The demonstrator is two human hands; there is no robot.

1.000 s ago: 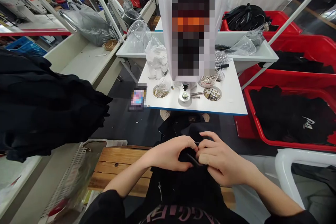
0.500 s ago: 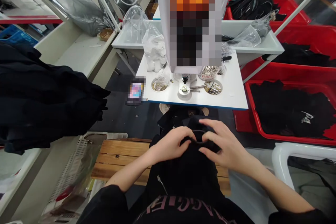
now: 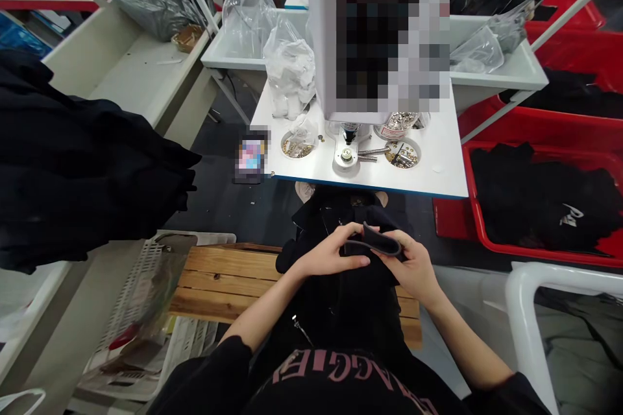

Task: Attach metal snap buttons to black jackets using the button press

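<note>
The person holds a dark fabric piece [image 3: 387, 244] above the lap. Its long axis runs roughly from nine to three o'clock; the bend points toward four o'clock and the loose edges toward ten. The right hand [image 3: 415, 269] has its fingers clamped on the bent end. The left hand [image 3: 335, 253] has thumb and fingers apart about the other end; whether they pinch it cannot be told. The piece looks charcoal and matt, curled into a narrow loop, with the fingers covering part of it.

A wooden bench [image 3: 219, 272] lies at nine o'clock, a white tubular frame [image 3: 523, 311] at four. At twelve, a white table [image 3: 433, 172] bears a machine [image 3: 321, 32] whose housing blocks the view behind. A red bin [image 3: 479, 220] of black cloth sits near three, a dark cloth pile [image 3: 87, 168] between nine and ten.
</note>
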